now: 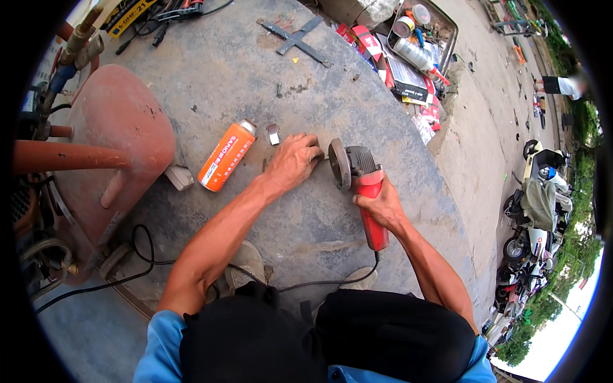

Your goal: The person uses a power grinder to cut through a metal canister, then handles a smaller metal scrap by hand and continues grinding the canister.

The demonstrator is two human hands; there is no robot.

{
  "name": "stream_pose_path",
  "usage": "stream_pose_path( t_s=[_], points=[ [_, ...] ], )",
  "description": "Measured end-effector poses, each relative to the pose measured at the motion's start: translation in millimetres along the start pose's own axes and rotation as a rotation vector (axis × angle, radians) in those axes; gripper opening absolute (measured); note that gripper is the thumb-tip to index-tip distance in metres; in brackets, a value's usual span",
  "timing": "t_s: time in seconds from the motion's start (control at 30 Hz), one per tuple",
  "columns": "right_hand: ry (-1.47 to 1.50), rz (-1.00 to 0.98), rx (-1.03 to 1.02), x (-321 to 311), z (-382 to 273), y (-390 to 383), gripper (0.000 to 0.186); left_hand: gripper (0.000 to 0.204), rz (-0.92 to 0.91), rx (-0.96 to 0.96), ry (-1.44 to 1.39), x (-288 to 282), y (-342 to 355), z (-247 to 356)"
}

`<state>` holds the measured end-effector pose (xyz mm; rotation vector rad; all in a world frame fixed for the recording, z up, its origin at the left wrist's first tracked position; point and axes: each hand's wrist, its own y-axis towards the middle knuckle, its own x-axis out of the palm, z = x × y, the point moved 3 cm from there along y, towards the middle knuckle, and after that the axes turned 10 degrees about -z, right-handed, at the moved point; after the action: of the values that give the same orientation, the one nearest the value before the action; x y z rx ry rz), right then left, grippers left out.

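My right hand (384, 205) is wrapped round the red body of an angle grinder (372, 223). The grinder's dark disc (340, 164) faces left, toward my other hand. Just short of that disc, my left hand (294, 161) is low over the concrete with its fingers drawn together; a small thin piece seems to stick out from them, too small to name. Beside the left hand's knuckles lies a small shiny metal piece (273, 134). An orange spray can (228, 156) lies on its side to the left. The grinder's black cord (319, 281) runs back between my shoes.
A red tank (124, 121) with pipes and hoses stands at the left. Crossed flat metal bars (295, 39) lie ahead. A metal tray (451, 38) with cans and flattened packaging (408, 73) sits at the far right. Motorbikes (539, 210) and a person (562, 86) are farther off.
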<state>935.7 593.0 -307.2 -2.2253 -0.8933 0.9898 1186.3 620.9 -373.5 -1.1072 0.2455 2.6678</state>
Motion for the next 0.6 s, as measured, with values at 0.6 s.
stream_pose_path(
  t_s=[0.6],
  points=[
    [-0.022,0.038,-0.018,-5.9,1.8,-0.6,0.067,0.013,0.006,-0.018,-0.020,-2.1,-1.1,3.3]
  ],
)
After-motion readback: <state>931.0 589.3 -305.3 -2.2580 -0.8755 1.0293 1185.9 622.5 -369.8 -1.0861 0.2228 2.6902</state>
